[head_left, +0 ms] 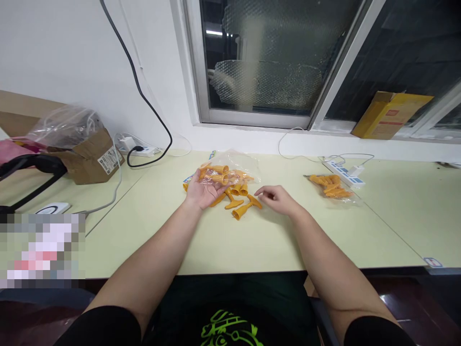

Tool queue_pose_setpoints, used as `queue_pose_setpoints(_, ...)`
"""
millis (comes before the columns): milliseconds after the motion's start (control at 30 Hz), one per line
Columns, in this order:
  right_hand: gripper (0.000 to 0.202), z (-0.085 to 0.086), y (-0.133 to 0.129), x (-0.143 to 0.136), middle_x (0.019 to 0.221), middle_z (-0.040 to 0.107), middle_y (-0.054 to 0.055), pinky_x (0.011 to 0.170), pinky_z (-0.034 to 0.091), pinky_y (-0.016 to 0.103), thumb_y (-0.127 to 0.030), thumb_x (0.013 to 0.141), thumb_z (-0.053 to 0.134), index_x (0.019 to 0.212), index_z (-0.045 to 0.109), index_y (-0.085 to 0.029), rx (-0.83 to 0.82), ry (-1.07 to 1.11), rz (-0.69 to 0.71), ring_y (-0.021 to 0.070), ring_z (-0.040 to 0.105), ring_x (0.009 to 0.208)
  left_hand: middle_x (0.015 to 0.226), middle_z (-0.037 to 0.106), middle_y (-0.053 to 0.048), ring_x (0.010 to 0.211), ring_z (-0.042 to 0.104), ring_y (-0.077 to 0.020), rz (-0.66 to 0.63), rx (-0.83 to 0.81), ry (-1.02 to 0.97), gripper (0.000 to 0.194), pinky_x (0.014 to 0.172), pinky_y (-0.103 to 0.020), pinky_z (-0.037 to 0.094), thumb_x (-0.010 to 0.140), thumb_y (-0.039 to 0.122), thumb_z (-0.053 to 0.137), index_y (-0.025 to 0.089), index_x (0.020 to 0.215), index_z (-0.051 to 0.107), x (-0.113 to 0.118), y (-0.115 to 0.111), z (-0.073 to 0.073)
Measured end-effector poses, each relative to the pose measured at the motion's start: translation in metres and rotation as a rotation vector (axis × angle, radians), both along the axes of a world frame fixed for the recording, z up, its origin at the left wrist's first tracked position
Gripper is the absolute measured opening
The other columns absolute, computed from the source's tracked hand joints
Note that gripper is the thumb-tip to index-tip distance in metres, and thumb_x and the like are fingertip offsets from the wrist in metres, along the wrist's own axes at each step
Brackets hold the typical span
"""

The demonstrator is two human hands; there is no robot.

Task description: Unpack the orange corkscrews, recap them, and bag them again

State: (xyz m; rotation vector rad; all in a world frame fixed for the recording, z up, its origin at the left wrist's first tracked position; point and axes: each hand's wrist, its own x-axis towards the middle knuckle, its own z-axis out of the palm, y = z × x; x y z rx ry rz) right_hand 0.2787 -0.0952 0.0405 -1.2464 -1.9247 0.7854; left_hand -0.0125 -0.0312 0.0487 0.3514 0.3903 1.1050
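My left hand (203,193) is turned palm up at the near left side of a clear plastic bag (248,162), its thumb and fingers around the bag's edge. Several orange plastic pieces (219,179) with hollow, cone-like ends lie inside the bag. Below it, more loose orange pieces rest on the table, among them a T-shaped one (247,206) with a flared open end. Just right of that piece is my right hand (276,199), its fingers loosely bent and apart, with nothing visible in them.
A second clear bag of orange pieces (333,186) lies to the right beside a power strip (344,173). At left stand a cardboard box (90,156) and a black frame (32,166). A black cable (144,96) hangs down the wall. A yellow carton (391,115) leans at the window.
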Motion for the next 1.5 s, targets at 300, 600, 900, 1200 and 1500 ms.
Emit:
queue_pose_setpoints(300,0.045,0.014,-0.019,-0.029,0.074,0.067,-0.001,0.060,0.037,0.028,-0.066,0.078,0.075,0.100,0.076,-0.027,-0.251,-0.435,0.074,0.0168,0.057,0.066,0.142,0.064,-0.022,0.127,0.066,-0.0393,-0.017,0.059,0.022,0.073,0.097,-0.059,0.058,0.102,0.067,0.035,0.014,0.151,0.048,0.002,-0.002,-0.003)
queue_pose_setpoints(600,0.028,0.012,-0.012,0.000,0.077,0.062,-0.002,0.058,0.043,0.027,-0.047,0.077,0.077,0.087,0.067,-0.023,-0.251,-0.301,-0.013,0.0132,0.055,0.062,0.131,0.071,-0.014,0.121,0.069,-0.0375,0.084,0.077,-0.004,0.057,0.098,-0.064,0.056,0.099,0.066,0.044,0.026,0.136,0.059,0.001,-0.002,-0.004)
queue_pose_setpoints(900,0.053,0.015,-0.001,0.012,0.095,0.065,-0.001,0.049,0.049,0.025,-0.052,0.077,0.080,0.113,0.052,-0.026,-0.099,0.443,-0.215,0.0123,0.062,0.059,0.126,0.073,-0.013,0.121,0.069,-0.0377,0.052,0.120,0.055,0.054,0.098,-0.065,0.054,0.100,0.066,0.041,0.024,0.127,0.063,0.001,-0.004,-0.004)
queue_pose_setpoints(1200,0.048,0.011,-0.005,-0.013,0.087,0.070,0.004,0.045,0.036,0.024,-0.062,0.088,0.067,0.111,0.058,-0.021,-0.374,0.534,0.080,0.0120,0.053,0.056,0.128,0.072,-0.021,0.113,0.072,-0.0382,-0.199,0.200,0.123,0.069,0.094,-0.061,0.057,0.101,0.068,0.035,0.017,0.143,0.056,0.010,-0.011,-0.006)
queue_pose_setpoints(1500,0.042,-0.001,0.000,-0.030,0.107,0.064,0.004,0.061,0.046,0.026,-0.046,0.086,0.068,0.119,0.057,-0.024,-0.088,0.514,-0.009,0.0142,0.059,0.077,0.125,0.073,-0.022,0.111,0.073,-0.0387,-0.243,0.200,0.127,0.069,0.092,-0.057,0.058,0.102,0.066,0.033,0.015,0.144,0.055,0.013,-0.013,-0.007)
